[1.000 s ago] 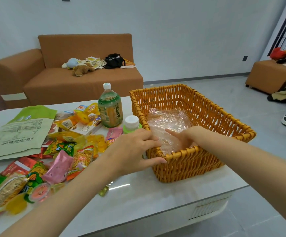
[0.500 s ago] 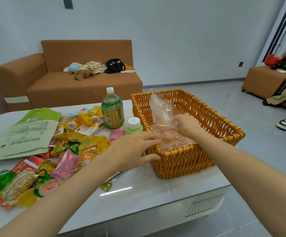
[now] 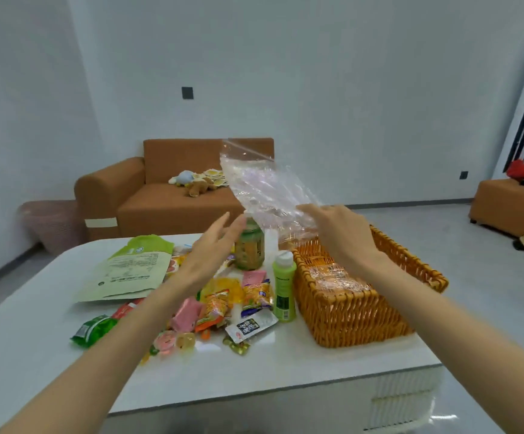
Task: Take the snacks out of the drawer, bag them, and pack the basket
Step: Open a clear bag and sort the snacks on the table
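Observation:
My right hand (image 3: 342, 233) holds a clear plastic bag (image 3: 263, 189) up in the air above the far left corner of the wicker basket (image 3: 348, 311). More clear bags (image 3: 335, 277) lie inside the basket. My left hand (image 3: 213, 249) is raised with straight fingers just left of the held bag, holding nothing. Below it, several colourful snack packets (image 3: 220, 305) are spread on the white table (image 3: 35, 355). A green tea bottle (image 3: 249, 249) and a small lime-green bottle (image 3: 284, 286) stand beside the basket.
A large flat green-and-white pouch (image 3: 129, 270) lies at the table's far left. The table's front edge runs close under my forearms. A brown sofa (image 3: 160, 195) with soft toys stands behind, another brown seat (image 3: 505, 205) at the right.
My right hand has lifted one clear bag out of the basket and raised it high. My left hand left the basket rim and rose toward the bag. The view tilted upward.

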### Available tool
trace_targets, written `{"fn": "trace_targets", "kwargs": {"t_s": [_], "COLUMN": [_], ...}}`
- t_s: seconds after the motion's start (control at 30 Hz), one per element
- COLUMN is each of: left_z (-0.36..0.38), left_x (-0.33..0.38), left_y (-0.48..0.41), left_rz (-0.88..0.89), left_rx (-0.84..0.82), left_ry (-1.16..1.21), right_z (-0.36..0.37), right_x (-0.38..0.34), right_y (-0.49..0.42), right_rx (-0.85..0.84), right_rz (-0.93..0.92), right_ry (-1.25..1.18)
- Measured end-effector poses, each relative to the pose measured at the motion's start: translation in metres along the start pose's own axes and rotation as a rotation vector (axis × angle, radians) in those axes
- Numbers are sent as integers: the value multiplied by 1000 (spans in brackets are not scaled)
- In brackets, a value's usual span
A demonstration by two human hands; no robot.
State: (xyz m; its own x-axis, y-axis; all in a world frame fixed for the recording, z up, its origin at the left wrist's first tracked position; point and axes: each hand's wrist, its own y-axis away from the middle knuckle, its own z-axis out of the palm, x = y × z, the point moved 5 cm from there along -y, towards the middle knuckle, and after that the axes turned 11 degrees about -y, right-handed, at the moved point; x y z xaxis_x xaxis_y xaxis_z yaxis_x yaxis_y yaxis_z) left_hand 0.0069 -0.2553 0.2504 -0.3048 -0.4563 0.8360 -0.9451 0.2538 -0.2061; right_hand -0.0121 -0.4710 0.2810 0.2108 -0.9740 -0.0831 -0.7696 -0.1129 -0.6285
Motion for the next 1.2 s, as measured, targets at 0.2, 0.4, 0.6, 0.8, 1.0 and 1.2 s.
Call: {"fn": "trace_targets", "kwargs": {"t_s": [0.2,0.4,0.6,0.8,1.0,1.2], "left_z": [-77,-153,-219,-243,-257,-258], "left_x": [-45,-134,-240,-332,-390,-388], "left_y": [60,131,204,230,227,205], "left_rz": [-228,-382,-578,-750,-793,-700], "left_rx": [127,387,681,805,860,655], "left_ry": [525,616,676,549,272,-359], "right_z": [16,73,155,238,296,323], "right_x": [-111,-230,-330,-397,-425,-433], "right_y": [16,31,42,68,85,63], "right_rx": [51,14,-233,-532,-803,-862], "right_rz": [-296,-486,-513,-566,-525,-378], "right_ry": [-113,-204,-297,-319,-233,-232]}}
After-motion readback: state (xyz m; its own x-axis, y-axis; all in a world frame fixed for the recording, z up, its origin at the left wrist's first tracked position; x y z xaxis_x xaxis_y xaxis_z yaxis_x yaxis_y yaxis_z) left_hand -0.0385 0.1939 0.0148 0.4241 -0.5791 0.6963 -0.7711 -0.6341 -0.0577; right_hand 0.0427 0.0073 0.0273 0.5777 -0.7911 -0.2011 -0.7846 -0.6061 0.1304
